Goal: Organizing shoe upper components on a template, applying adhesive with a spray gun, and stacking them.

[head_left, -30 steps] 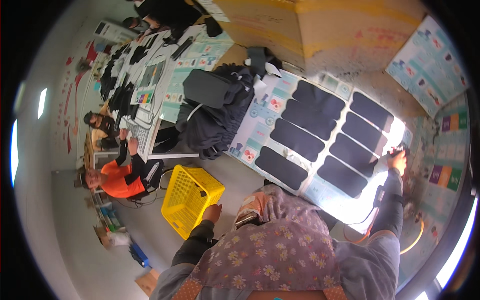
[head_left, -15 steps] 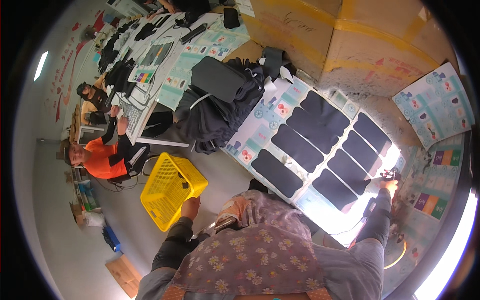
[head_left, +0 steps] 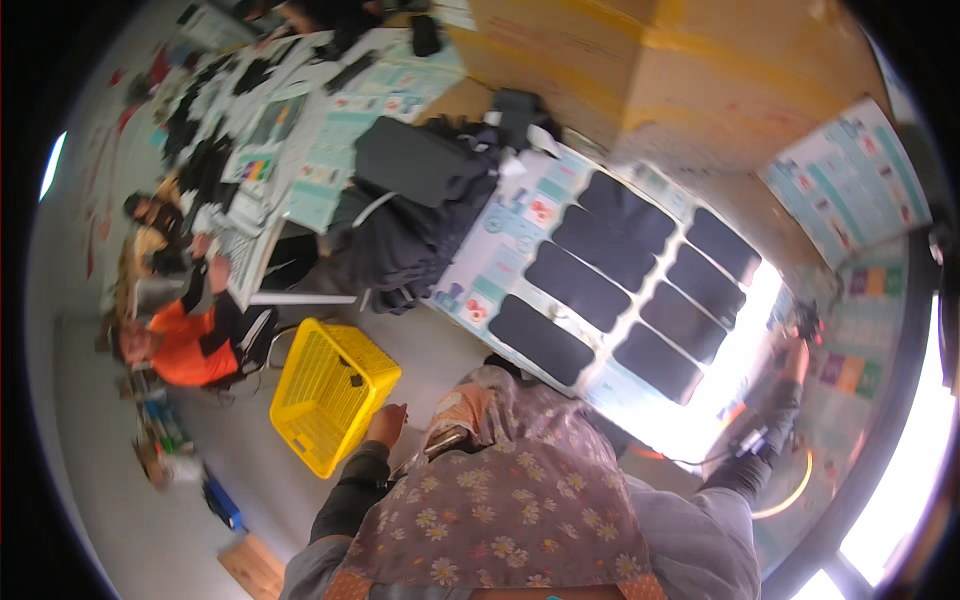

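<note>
Dark, round-cornered flat pieces lie in two rows on a table; one near piece point(head_left: 541, 340) is in the left row and another point(head_left: 656, 360) in the right row. My right hand point(head_left: 797, 358) is stretched out past the table's brightly lit right end. It is closed around a dark hand tool point(head_left: 806, 322) with a red spot, which looks like a spray gun but is blurred. My left hand point(head_left: 388, 422) hangs low beside the yellow plastic basket point(head_left: 372, 375), nothing visible in it. Its fingers are smeared by motion.
A heap of dark pieces point(head_left: 400, 250) stands at the table's far left. Large cardboard boxes point(head_left: 740, 90) rise behind. A yellow hose point(head_left: 800, 490) and a cable point(head_left: 690, 462) run near my right arm. A person in orange point(head_left: 195, 345) sits at another table on the left.
My right hand, with the tool, has moved away from the right row of pieces, outward to the right. The whole view has shifted and blurred. My left hand stays near the basket.
</note>
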`<state>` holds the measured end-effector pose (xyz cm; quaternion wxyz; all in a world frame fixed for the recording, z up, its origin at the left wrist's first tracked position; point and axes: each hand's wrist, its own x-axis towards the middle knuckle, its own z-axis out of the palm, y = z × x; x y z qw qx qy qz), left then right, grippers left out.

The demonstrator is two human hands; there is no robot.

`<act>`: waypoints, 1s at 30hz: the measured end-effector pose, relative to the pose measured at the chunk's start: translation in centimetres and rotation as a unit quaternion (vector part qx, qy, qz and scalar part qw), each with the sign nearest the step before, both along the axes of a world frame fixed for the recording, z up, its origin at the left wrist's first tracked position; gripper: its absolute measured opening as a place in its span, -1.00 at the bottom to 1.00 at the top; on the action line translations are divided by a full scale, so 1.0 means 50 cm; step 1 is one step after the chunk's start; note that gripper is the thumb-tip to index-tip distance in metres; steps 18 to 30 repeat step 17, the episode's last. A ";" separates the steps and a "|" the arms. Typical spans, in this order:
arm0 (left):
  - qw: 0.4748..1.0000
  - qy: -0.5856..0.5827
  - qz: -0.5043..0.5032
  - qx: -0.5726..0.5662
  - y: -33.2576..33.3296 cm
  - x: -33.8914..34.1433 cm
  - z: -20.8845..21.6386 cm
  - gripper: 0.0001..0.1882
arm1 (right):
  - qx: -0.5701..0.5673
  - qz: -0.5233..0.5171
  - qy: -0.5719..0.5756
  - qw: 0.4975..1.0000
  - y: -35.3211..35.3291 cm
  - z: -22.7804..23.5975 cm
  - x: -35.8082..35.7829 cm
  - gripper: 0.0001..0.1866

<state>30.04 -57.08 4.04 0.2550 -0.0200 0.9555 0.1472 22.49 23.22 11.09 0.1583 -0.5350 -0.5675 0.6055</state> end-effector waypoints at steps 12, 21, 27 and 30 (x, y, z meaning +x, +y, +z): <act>0.959 -0.121 0.007 0.256 0.091 -0.324 -0.173 -0.65 | 0.023 0.048 0.090 0.994 -0.573 0.154 -0.085 -0.67; 0.951 -0.201 -0.055 0.227 0.032 -0.410 -0.241 -0.66 | -0.008 0.042 0.037 0.998 -0.669 0.097 -0.160 -0.64; 0.951 -0.201 -0.055 0.227 0.032 -0.410 -0.241 -0.66 | -0.008 0.042 0.037 0.998 -0.669 0.097 -0.160 -0.64; 0.951 -0.201 -0.055 0.227 0.032 -0.410 -0.241 -0.66 | -0.008 0.042 0.037 0.998 -0.669 0.097 -0.160 -0.64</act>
